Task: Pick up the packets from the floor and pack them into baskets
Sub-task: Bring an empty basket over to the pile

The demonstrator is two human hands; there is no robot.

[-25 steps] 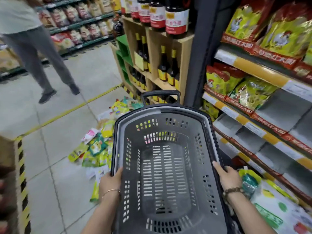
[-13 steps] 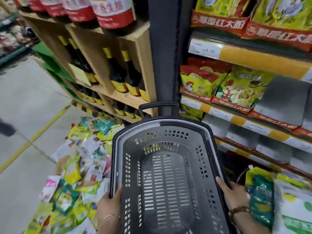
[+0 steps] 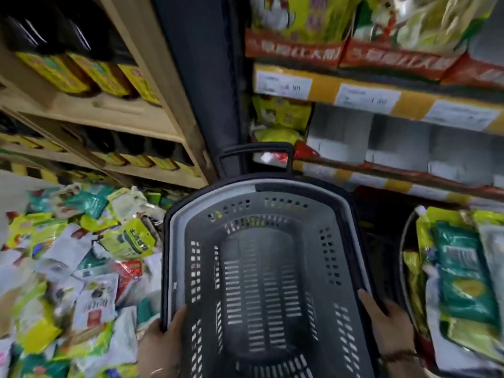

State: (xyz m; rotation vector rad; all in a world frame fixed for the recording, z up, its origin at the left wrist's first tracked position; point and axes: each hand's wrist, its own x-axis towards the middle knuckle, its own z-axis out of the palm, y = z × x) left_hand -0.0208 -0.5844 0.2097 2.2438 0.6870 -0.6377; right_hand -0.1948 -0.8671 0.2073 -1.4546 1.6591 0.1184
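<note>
**Empty basket held in both hands, packets low on the left**

Nearest the person, the left hand (image 3: 161,345) and right hand (image 3: 387,323) each grip a long side rim of the dark grey slotted plastic basket (image 3: 272,203). The thumbs lie inside and the fingers are hidden under the rim. The basket is empty, and its long axis runs away from the person, handle farthest. The green, yellow and white foil packets (image 3: 81,268) lie heaped on the floor (image 3: 13,186) just beside its left side, so the left hand is probably nearer.
</note>
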